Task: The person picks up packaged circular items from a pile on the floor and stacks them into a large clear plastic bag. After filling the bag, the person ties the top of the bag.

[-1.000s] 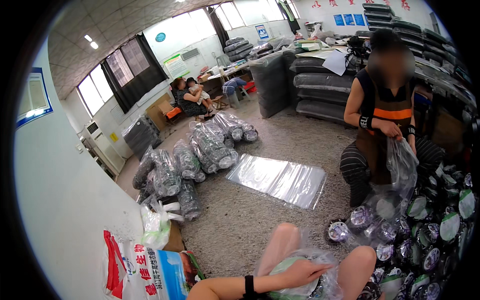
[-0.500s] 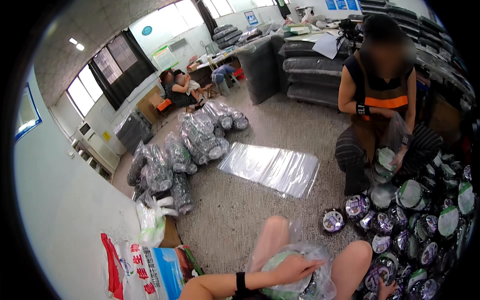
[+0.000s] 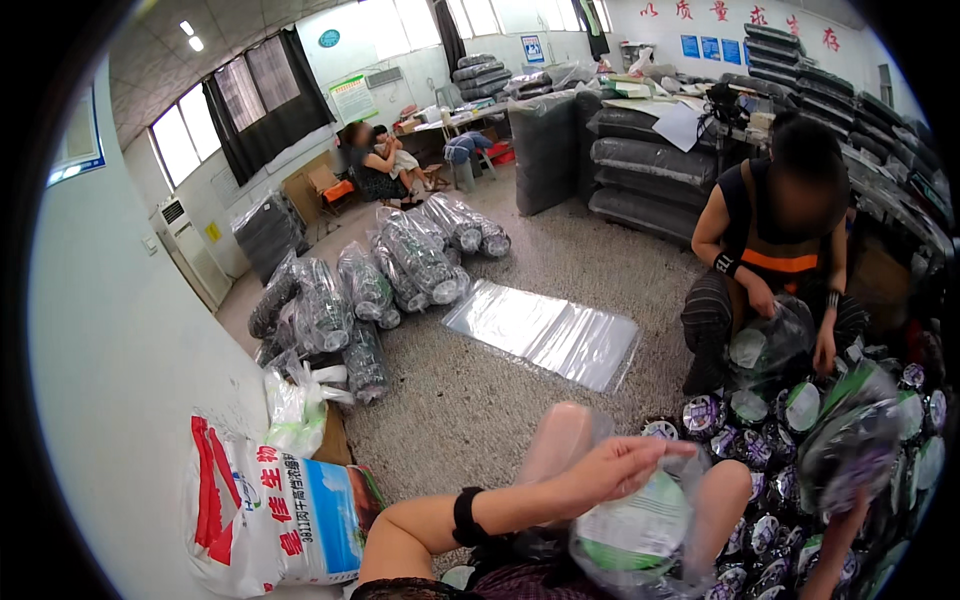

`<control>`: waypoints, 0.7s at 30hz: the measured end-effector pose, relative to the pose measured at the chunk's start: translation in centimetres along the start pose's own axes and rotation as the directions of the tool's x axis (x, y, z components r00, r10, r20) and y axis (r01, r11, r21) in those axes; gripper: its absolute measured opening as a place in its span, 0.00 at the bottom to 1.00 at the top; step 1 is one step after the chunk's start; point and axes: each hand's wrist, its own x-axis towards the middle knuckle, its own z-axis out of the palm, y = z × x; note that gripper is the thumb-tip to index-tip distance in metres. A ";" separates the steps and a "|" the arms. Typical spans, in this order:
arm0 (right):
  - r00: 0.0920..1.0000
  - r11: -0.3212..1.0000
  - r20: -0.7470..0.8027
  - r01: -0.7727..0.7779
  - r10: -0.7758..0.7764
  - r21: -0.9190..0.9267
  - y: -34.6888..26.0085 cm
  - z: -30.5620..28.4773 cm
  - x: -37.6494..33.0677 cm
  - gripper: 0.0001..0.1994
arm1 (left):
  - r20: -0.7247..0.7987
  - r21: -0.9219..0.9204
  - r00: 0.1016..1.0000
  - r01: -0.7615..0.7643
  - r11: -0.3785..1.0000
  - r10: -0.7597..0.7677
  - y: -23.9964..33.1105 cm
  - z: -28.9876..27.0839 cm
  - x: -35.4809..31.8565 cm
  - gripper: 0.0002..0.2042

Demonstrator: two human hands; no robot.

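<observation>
A clear plastic bag (image 3: 692, 505) rests on my lap between my knees. Inside it sits a round pack (image 3: 632, 525) with a green-and-white label facing up. My left hand (image 3: 622, 470), fingers closed together, holds the upper edge of the bag. Off to the right, my right hand (image 3: 856, 505) grips a stack of round, black-wrapped packs (image 3: 852, 440) raised above the pile; motion blurs both, and its fingers are partly hidden. The pile of round packs (image 3: 765, 448), with purple or green-and-white ends, spreads below and around it.
Flat clear bags (image 3: 545, 332) lie on the floor ahead. Filled clear bags (image 3: 325, 310) are heaped at left, near a printed sack (image 3: 285, 515) by the wall. Opposite, a co-worker (image 3: 770, 230) handles a bag (image 3: 775, 340). Black wrapped bundles (image 3: 650, 165) stand behind.
My right hand has lifted a stack of packs from the pile. My left hand has moved up to the bag's edge. The co-worker has lowered their bag, and the view has shifted.
</observation>
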 end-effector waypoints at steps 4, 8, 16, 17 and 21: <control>0.841 0.730 0.524 0.443 -0.137 -0.520 -5.9 22.6 -9.2 0.39 | -0.129 -0.169 0.990 -0.083 0.982 0.061 3.7 0.7 -1.5 0.19; 0.368 0.275 0.927 0.886 0.070 -0.373 -6.6 34.5 -14.4 0.48 | -0.300 0.058 0.952 -0.038 0.998 0.053 5.3 -1.7 -6.1 0.19; 0.125 0.442 0.743 0.735 0.658 -0.515 -9.3 38.3 -16.9 0.41 | 0.165 0.478 0.986 -0.091 0.874 0.012 5.5 -0.2 -8.7 0.16; 0.079 0.469 0.716 0.706 0.694 -0.532 -8.3 38.3 -16.8 0.40 | 0.257 0.514 0.954 -0.269 0.814 0.153 5.2 0.2 -8.6 0.15; 0.045 0.290 0.306 -0.470 0.951 -0.834 -3.2 34.0 -14.8 0.38 | 0.379 0.598 0.914 -0.362 0.715 0.146 6.4 0.4 -7.7 0.17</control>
